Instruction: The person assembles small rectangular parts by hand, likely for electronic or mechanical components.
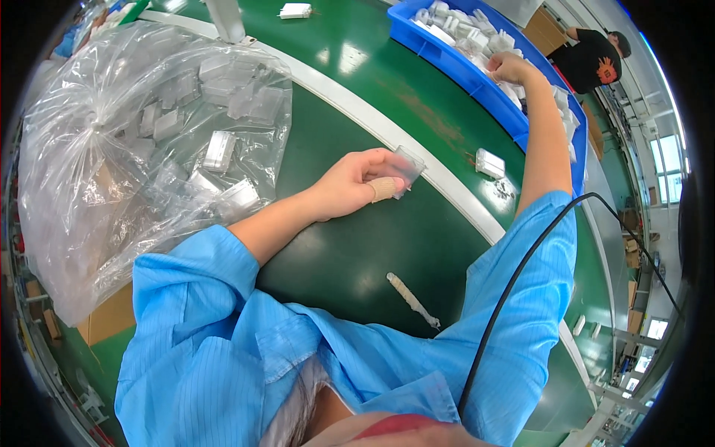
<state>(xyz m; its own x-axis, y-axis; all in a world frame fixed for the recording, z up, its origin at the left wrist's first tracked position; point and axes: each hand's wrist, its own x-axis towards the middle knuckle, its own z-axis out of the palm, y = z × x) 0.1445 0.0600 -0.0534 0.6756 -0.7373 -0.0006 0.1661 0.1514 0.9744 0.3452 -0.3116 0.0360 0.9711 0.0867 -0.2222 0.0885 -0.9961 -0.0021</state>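
Observation:
My left hand is closed round a small clear plastic case above the dark green tabletop, beside the white rail. A beige wrap covers its thumb. My right arm stretches far forward to the right, and my right hand is in a blue bin heaped with white plastic parts. Its fingers are bunched and appear to pinch one of these parts; the fingertips are partly hidden. To the left lies a large transparent bag with several clear cases and a few whitish pieces in it.
A white rail divides the tabletop from a green belt. White parts lie there, one near the bin, another at the far side. A slim wrapped stick rests near my body. A black cable crosses my right sleeve. Another person is beyond the bin.

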